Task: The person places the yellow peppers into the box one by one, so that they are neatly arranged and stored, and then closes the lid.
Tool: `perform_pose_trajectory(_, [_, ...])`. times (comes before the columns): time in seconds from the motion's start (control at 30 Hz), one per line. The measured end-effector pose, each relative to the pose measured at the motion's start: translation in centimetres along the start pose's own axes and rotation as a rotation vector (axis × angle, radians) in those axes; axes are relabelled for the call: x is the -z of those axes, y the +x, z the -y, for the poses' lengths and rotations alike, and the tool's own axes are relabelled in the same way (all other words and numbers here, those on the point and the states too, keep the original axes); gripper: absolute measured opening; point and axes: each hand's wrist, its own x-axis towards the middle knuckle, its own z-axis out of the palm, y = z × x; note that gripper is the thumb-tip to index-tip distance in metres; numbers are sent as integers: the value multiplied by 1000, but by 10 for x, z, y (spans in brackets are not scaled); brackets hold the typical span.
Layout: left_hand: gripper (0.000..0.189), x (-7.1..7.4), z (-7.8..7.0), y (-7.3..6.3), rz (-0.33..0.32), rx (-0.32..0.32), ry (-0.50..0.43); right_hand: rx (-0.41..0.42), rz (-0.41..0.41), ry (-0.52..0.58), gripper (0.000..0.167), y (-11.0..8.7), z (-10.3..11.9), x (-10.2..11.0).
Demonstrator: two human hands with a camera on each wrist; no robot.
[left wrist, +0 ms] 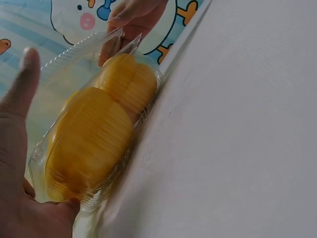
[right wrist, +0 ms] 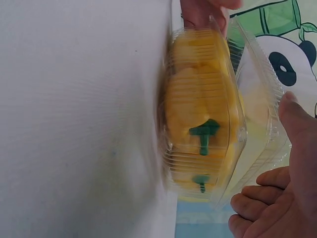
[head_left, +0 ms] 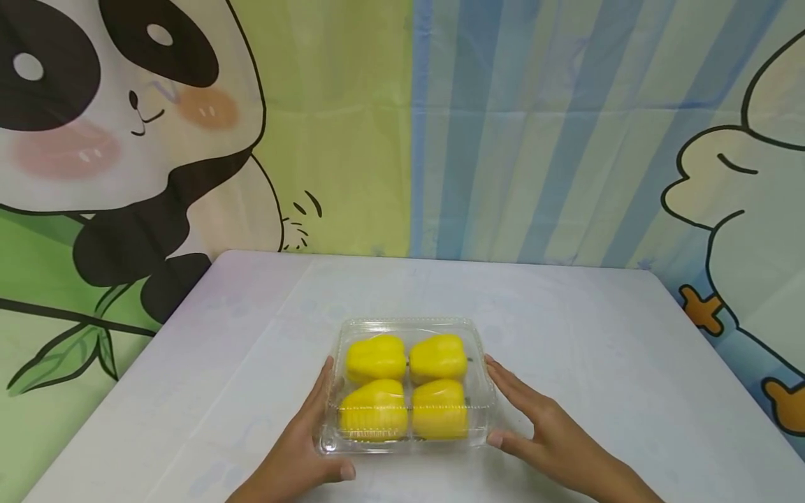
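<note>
A clear plastic clamshell box (head_left: 481, 426) stands on the table with several yellow bell peppers (head_left: 376, 412) inside. Both wrist views show its lid (right wrist: 260, 144) standing ajar over the base. Green stems (right wrist: 204, 130) show through the wall in the right wrist view. My left hand (head_left: 298, 440) lies along the box's left side, fingers extended and thumb spread near the front corner. At the opposite side is my right hand (head_left: 553, 433), its fingertips right at the box's edge and its thumb near the front right corner. In the right wrist view that thumb overlaps the lid's rim.
The table (head_left: 207, 391) has a white cover and reaches back to a hanging cloth (head_left: 339, 126). A cartoon panda is printed on the cloth's left part, blue stripes in the middle and a white cartoon figure at the right.
</note>
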Motion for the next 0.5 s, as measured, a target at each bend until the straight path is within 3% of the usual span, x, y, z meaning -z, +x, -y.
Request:
perform_pose_trajectory(0.1, [105, 2, 3, -1, 44, -69, -118, -40, 14, -28, 83, -2, -1, -1])
perform_pose_trajectory(0.23, [88, 2, 2, -2, 34, -89, -195, -92, 40, -62, 85, -3, -2, -1])
perform_pose_trajectory(0.37, [84, 2, -3, 0, -10, -36, -241, -128, 72, -64, 85, -4, -3, 0])
perform_pose_trajectory(0.5, [87, 1, -8, 1, -69, 76, -240, -152, 97, -53, 84, -5, -4, 0])
